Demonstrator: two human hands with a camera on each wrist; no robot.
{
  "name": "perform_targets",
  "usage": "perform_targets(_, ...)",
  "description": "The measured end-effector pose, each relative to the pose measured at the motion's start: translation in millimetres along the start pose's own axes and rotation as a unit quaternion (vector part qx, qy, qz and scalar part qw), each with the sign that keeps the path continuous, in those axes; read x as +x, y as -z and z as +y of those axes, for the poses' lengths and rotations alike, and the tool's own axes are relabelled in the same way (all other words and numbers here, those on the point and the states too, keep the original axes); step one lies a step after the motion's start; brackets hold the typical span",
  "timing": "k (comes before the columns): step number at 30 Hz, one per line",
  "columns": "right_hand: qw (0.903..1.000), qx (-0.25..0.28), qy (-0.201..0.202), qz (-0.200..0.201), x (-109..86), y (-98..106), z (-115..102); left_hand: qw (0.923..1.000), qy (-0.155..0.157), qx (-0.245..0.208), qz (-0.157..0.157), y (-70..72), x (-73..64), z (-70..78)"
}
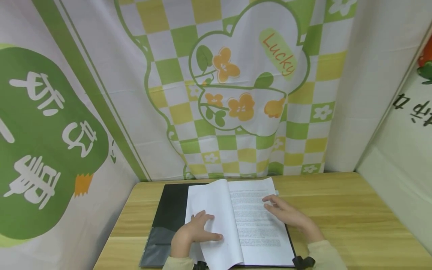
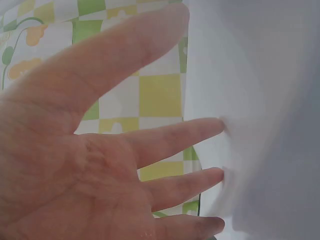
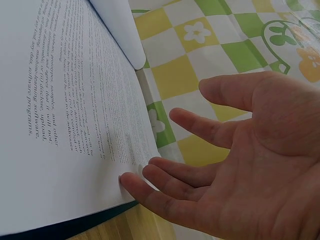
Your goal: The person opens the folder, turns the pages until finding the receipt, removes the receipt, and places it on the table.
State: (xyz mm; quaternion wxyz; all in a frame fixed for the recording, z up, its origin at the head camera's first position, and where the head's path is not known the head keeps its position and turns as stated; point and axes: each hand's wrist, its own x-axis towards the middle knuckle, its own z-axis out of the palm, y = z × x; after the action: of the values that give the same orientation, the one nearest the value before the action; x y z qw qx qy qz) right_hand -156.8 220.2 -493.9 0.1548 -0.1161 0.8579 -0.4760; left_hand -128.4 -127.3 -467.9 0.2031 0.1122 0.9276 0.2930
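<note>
A black folder [image 1: 170, 208] lies open on the table with white sheets in it. On its right side is a printed page [image 1: 258, 221]. A blank-looking sheet [image 1: 226, 210] is folded over to the left, its edge curling upward near the middle. My left hand [image 1: 194, 232] rests on that turned sheet with fingers spread; in the left wrist view its fingertips [image 2: 215, 125] touch white paper. Over the right edge of the printed page is my right hand [image 1: 290, 214], fingers loosely extended. The right wrist view shows fingertips [image 3: 131, 184] at the page, holding nothing.
The wooden table [image 1: 354, 213] extends to the right of the folder. Behind it hangs a green, yellow and white checked curtain [image 1: 229, 150]. A printed cloth [image 1: 44, 131] hangs at the left and another cloth [image 1: 401, 157] at the right.
</note>
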Motion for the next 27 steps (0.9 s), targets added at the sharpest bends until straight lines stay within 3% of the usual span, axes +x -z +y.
perform_targets(8, 0.9998, 0.008, -0.012, 0.013, 0.8, -2, -3, 0.9987, 0.035, 0.029, -0.022, -0.8, 1.0, -0.2)
perform_targets(16, 0.9995, 0.012, -0.027, 0.014, 0.6, -4, -4, 0.9978, 0.054, 0.031, -0.022, -5.9, 3.7, 0.4)
perform_targets(21, 0.9994, 0.009, -0.031, 0.015, 0.0, -4, -4, 0.9978, 0.064, 0.014, -0.012, -13.1, 6.1, 4.0)
perform_targets(27, 0.9997, 0.010, -0.020, 0.012, -1.2, -2, -4, 0.9976, 0.060, 0.030, 0.019, -23.6, 10.7, 10.6)
